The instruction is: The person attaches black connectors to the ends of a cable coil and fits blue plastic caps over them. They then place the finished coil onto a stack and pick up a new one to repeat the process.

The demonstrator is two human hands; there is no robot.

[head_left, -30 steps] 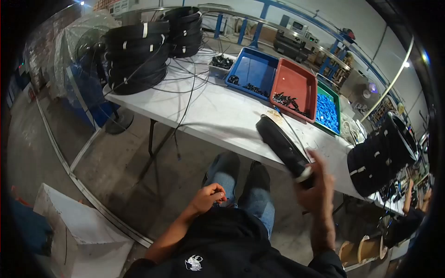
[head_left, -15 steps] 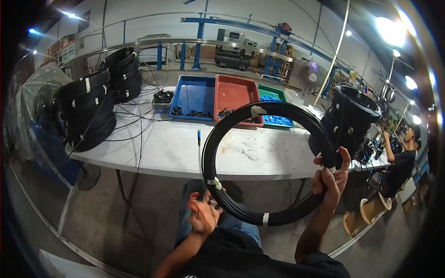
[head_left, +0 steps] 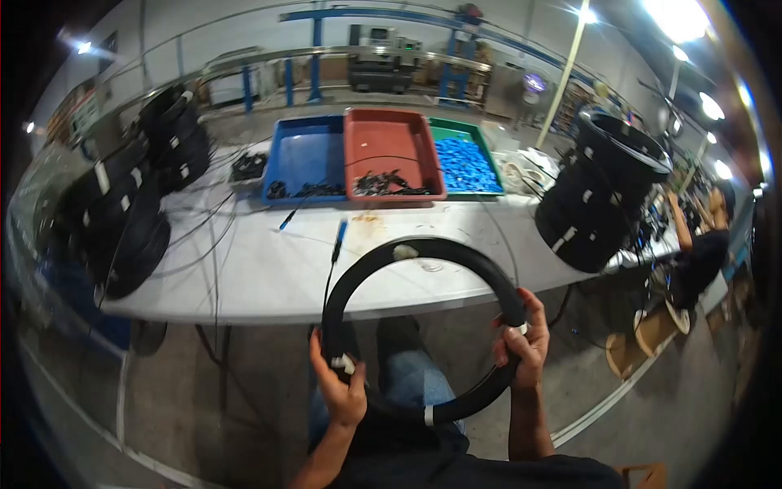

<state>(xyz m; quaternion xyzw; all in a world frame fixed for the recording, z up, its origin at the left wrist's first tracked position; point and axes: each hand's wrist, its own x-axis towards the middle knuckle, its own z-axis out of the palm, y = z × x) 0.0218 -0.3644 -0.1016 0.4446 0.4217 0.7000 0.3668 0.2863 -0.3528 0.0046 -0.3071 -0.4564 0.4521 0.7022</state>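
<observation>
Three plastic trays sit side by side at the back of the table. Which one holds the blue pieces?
The green plastic tray, rightmost of the three, is filled with small blue pieces. The red plastic tray in the middle and the blue plastic tray on the left hold only a few black parts.

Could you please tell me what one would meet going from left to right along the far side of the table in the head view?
Stacked black cable coils → small tub of black parts → blue tray → red tray → green tray of blue pieces → tall stack of black coils.
</observation>
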